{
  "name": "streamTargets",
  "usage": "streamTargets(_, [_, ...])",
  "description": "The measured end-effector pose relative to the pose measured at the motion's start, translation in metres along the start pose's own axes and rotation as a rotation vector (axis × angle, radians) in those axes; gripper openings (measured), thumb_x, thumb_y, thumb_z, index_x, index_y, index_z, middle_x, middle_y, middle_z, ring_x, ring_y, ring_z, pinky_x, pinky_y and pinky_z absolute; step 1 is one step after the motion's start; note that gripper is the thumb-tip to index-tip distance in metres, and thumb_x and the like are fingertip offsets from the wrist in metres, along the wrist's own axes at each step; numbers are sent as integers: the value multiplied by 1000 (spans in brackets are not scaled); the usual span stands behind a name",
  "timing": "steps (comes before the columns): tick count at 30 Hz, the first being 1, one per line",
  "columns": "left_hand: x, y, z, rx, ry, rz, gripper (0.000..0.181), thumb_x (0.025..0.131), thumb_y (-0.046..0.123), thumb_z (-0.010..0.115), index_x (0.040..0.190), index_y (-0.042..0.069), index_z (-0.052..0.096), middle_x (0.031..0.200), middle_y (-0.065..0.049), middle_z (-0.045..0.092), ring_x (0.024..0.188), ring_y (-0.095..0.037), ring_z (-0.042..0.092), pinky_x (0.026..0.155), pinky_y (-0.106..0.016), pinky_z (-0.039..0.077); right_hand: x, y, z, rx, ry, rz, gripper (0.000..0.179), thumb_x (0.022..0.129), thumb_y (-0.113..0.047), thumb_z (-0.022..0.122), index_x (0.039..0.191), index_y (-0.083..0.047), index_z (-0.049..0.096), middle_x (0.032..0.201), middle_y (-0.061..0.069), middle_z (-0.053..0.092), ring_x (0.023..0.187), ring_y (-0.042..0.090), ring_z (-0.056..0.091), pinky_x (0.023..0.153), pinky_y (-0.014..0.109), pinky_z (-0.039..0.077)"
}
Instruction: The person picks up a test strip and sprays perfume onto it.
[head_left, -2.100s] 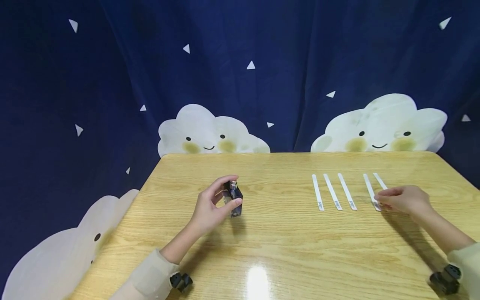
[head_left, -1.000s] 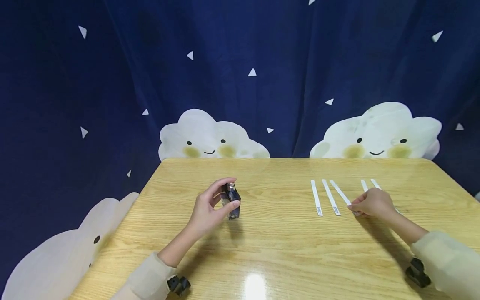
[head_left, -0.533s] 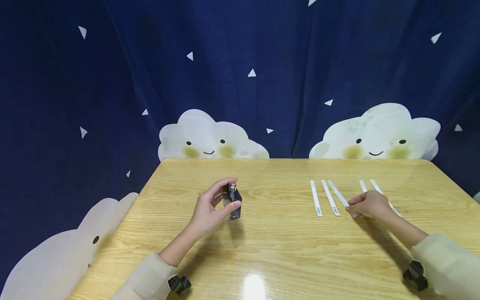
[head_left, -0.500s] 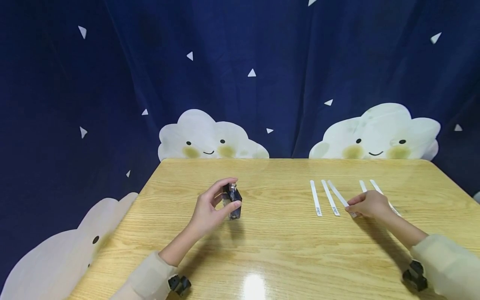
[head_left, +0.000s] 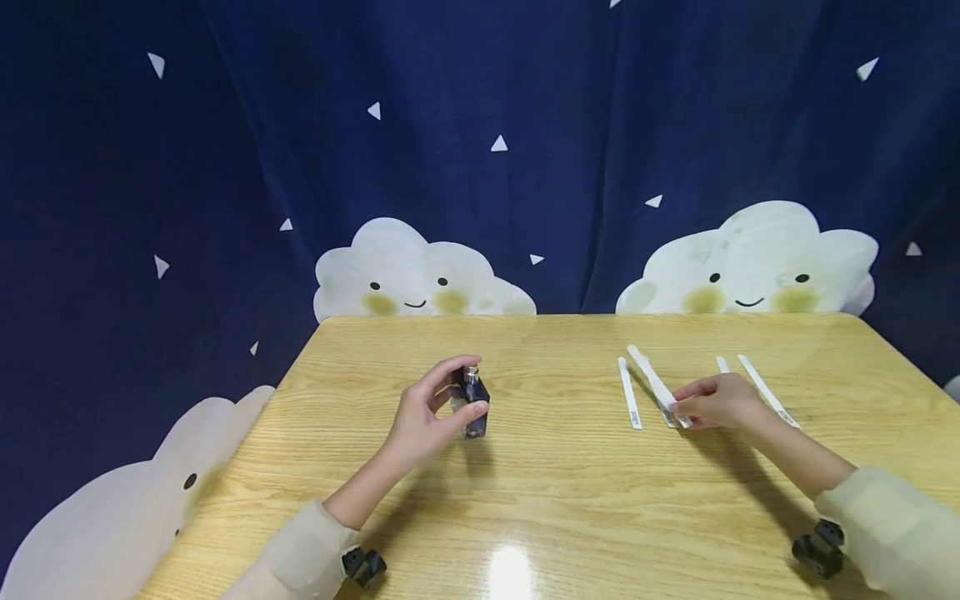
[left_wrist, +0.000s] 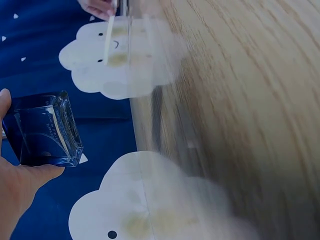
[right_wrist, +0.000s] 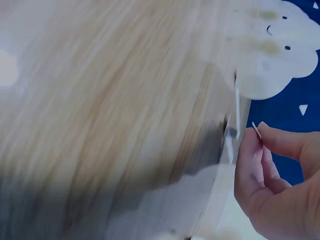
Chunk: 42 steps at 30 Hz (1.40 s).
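1. Since the earlier frame, a white strip [head_left: 649,375] is rising toward the leftmost strip [head_left: 629,392].
2. The right hand [head_left: 722,403] is pinching its near end, likely leaving its length free.
3. The left hand [head_left: 424,418] is gripping the dark bottle [head_left: 476,408], apparently steadying it above the table [head_left: 570,492].

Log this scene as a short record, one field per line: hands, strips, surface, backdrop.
Left hand: grips a dark glass bottle
Right hand: pinches a white strip near its nearer end
Other strips: four; leftmost strip, one partly covered by the pinched strip, two farther right, one of those partly hidden by the right hand
Surface: wooden table
Backdrop: dark blue curtain with smiling clouds
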<state>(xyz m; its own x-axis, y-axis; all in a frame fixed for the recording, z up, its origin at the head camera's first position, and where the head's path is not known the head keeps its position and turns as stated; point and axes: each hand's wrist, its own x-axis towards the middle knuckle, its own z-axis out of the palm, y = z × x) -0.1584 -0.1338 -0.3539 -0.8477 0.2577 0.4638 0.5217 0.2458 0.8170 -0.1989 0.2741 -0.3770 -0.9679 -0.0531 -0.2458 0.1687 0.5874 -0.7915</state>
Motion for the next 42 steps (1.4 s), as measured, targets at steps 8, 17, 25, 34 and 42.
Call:
streamTargets(8, [0,-1,1,12,-16,-8,48,83,10,74,128,20,58,130,-4,62,115,-16,60,105,-42,47,-5,-19,21,121,-108,-30,40,83,-14,74,111,13,63,77,-6,68,69,5,66,70,27,61])
streamTargets(17, [-3,-2,0,24,-58,6,48,86,12,71,131,20,56,129,-5,61,104,-9,60,104,-40,48,-12,-37,41,157,-173,-59,39,83,-13,72,112,12,63,81,-3,67,73,6,65,71,26,60])
streamTargets(25, [-4,0,0,53,-66,-6,48,87,14,70,131,24,54,125,-5,62,113,-18,61,101,-39,51,-13,-53,54,192,-224,-66,36,84,-14,72,111,8,64,81,-4,66,74,6,65,73,26,61])
streamTargets(34, [-4,1,4,72,-49,30,47,89,11,68,132,16,50,120,-12,62,105,-21,62,95,-40,54,-21,-72,66,242,-282,-98,41,83,-15,73,115,9,62,84,-4,69,79,7,66,76,29,60])
streamTargets(42, [-3,3,10,62,50,16,45,89,10,67,131,14,51,112,-14,62,97,-24,62,82,-37,57,-37,-99,80,258,-321,-156,38,82,-15,75,110,8,64,78,-6,71,75,6,66,76,31,60])
